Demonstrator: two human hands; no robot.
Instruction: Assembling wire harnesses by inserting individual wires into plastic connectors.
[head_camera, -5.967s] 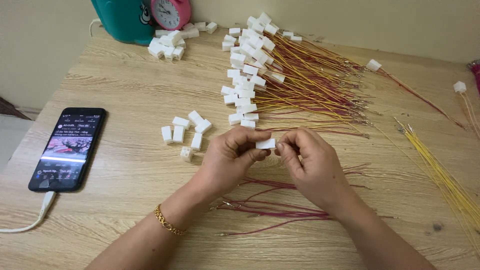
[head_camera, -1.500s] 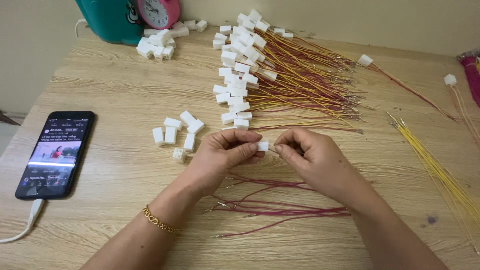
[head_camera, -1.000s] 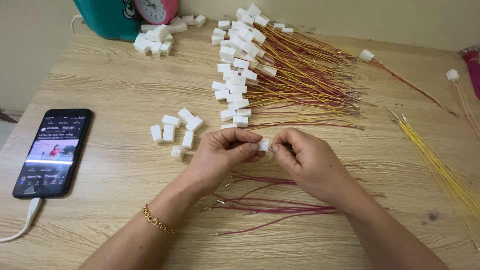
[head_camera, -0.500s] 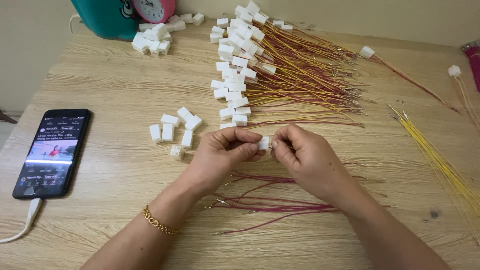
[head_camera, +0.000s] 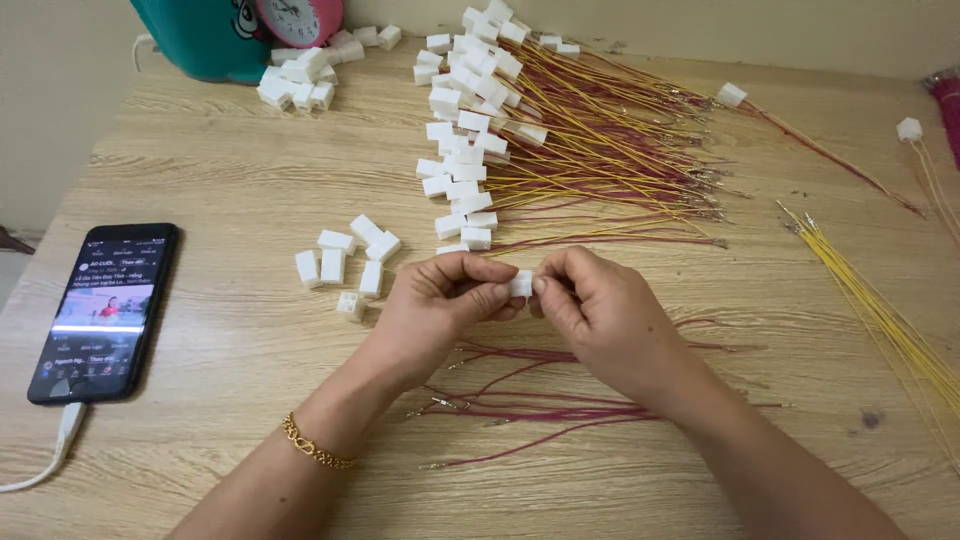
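Note:
My left hand (head_camera: 440, 305) pinches a small white plastic connector (head_camera: 521, 284) at the middle of the wooden table (head_camera: 220, 180). My right hand (head_camera: 605, 315) meets it from the right, fingertips closed at the connector's end, on a thin wire that I can barely see. Loose dark red wires (head_camera: 540, 400) lie under and in front of both hands. A few empty white connectors (head_camera: 345, 262) sit just left of my left hand. A gold bracelet (head_camera: 315, 447) is on my left wrist.
A large heap of finished connectors with red and yellow wires (head_camera: 560, 130) fills the far middle. Yellow wires (head_camera: 880, 310) lie at the right. A phone (head_camera: 105, 310) with a lit screen and cable lies at the left. More white connectors (head_camera: 298, 80) sit beside a teal object (head_camera: 200, 35) with a pink clock.
Both hands stay together on the connector, with only small finger shifts. The view has drifted slightly.

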